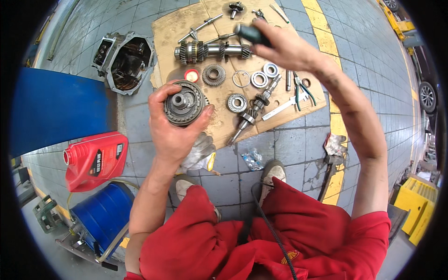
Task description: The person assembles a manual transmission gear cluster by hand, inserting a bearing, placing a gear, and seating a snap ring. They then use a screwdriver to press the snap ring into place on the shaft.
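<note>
My left hand (pixel 171 129) grips a gear and synchronizer assembly (pixel 183 101) by its rim. The assembly's hollow shaft end faces up towards me. Raised over the far side of the cardboard sheet (pixel 224 136), my right hand (pixel 285 47) is closed around a dark cylindrical object (pixel 252 35), which is blurred. Just beyond that object lies a long shaft with several helical gears (pixel 213 51). A loose gear (pixel 214 75) and a red-rimmed round container (pixel 191 75) rest on the cardboard near the left hand. A bearing (pixel 237 103) lies to their right.
A geared shaft (pixel 255 108), a caliper (pixel 285 107) and green-handled pliers (pixel 303 91) lie on the cardboard. An open gearbox housing (pixel 127 64) stands on the tiles at left, with a red oil jug (pixel 98 161) nearer me. Dirty gloves (pixel 199 152) lie near my feet.
</note>
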